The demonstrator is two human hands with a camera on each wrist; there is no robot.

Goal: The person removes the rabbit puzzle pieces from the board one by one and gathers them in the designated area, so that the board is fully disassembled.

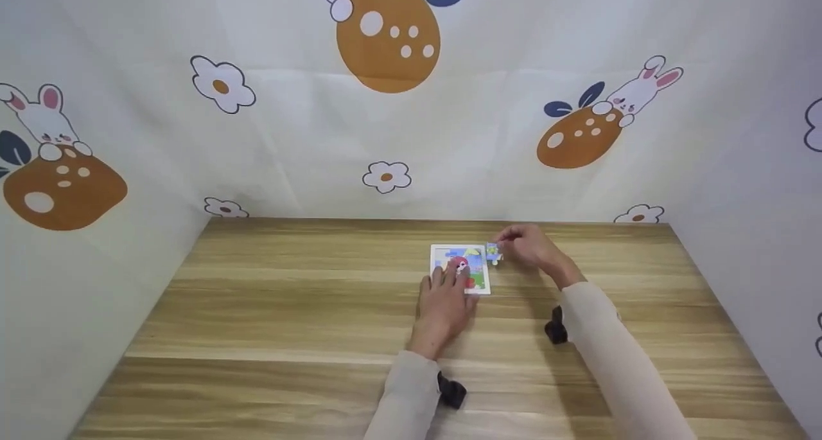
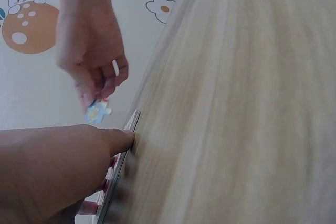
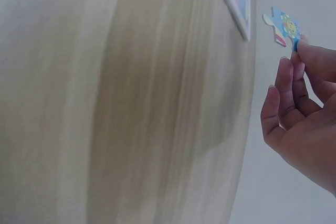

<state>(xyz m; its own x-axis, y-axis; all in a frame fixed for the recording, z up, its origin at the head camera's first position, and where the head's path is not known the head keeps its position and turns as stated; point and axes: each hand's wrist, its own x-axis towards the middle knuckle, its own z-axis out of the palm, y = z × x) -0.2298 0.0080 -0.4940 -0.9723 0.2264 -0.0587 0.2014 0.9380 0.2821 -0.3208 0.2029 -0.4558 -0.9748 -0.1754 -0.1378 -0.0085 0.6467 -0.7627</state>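
A small white-framed jigsaw puzzle [image 1: 476, 260] with a colourful picture lies on the wooden table. Across its lower left part rests my left hand [image 1: 447, 305], its fingers spread over the picture; in the left wrist view the thumb touches the board's edge. My right hand [image 1: 530, 244] pinches a blue and yellow puzzle piece [image 3: 286, 25] between thumb and fingertips. That piece is held up off the table beside the board's upper right corner, apart from the frame. The part of the picture beneath my left hand is hidden.
The wooden table [image 1: 289, 324] spreads around the board. A pale cloth [image 1: 302, 125] printed with rabbits, oranges and flowers rises behind the table and at both sides. Black wrist straps [image 1: 453, 390] show at both cuffs.
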